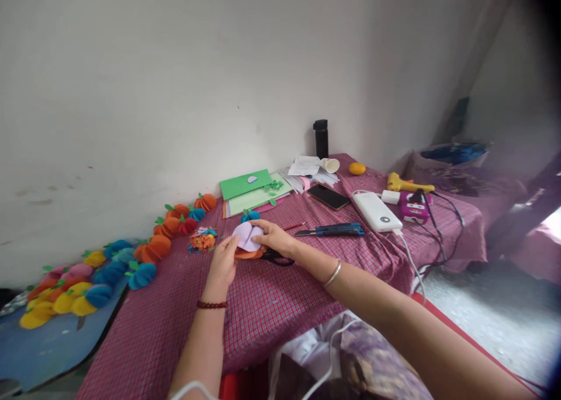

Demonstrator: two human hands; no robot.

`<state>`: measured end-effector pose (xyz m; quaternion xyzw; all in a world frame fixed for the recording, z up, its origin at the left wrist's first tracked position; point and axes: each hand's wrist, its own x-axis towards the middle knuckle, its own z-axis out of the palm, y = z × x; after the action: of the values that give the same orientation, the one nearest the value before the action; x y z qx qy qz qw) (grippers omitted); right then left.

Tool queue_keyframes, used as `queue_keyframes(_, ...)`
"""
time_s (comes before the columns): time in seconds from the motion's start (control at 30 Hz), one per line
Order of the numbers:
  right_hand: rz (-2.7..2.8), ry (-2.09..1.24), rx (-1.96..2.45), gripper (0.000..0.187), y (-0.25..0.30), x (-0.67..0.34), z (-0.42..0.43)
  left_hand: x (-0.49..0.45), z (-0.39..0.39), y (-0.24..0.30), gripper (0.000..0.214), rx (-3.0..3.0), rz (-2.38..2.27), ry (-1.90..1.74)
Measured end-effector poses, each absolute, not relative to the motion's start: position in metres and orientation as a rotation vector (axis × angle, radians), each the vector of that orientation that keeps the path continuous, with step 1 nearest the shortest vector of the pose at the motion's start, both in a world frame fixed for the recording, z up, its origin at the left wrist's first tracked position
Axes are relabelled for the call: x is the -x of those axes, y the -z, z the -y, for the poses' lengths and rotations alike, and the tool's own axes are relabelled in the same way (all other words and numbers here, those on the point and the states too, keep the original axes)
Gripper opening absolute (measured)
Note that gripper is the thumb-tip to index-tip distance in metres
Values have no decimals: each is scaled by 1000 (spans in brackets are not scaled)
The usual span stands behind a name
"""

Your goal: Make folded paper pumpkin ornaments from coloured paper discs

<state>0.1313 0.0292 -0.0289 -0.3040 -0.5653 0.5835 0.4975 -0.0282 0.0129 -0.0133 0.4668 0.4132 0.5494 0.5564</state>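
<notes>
Both of my hands meet over the red checked tablecloth (272,306). My left hand (223,265) pinches the left edge of a pale lilac paper circle (245,235). On the circle's right side, my right hand (274,236) presses with its fingers closed. An orange paper piece (248,253) lies just under the circle. Black scissors (278,258) rest on the cloth beneath my right wrist.
Paper fruit shapes (151,248) in orange, blue, yellow and pink line the left edge. Green card sheets (249,185), a phone (328,197), a blue utility knife (333,230), a white power bank (377,211), a yellow glue gun (405,184) and a black flask (321,138) lie farther back.
</notes>
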Motion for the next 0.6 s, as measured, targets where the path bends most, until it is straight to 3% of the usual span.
queue_keyframes(0.1, 1400, -1375, 799, 51, 28, -131, -29, 29, -13, 11, 43, -1075, -944, -1360)
queue_keyframes(0.47, 1413, -1319, 842, 11, 29, -132, -32, 32, -15, 18, 49, -1206, -991, -1232)
queue_keyframes(0.53, 1439, -1264, 803, 11, 31, -132, -32, 32, -15, 19, 49, -1230, -1031, -1220)
queue_keyframes(0.6, 1479, -1143, 798, 24, 32, -132, -33, 32, -13, 18, 48, -1227, -1049, -1199)
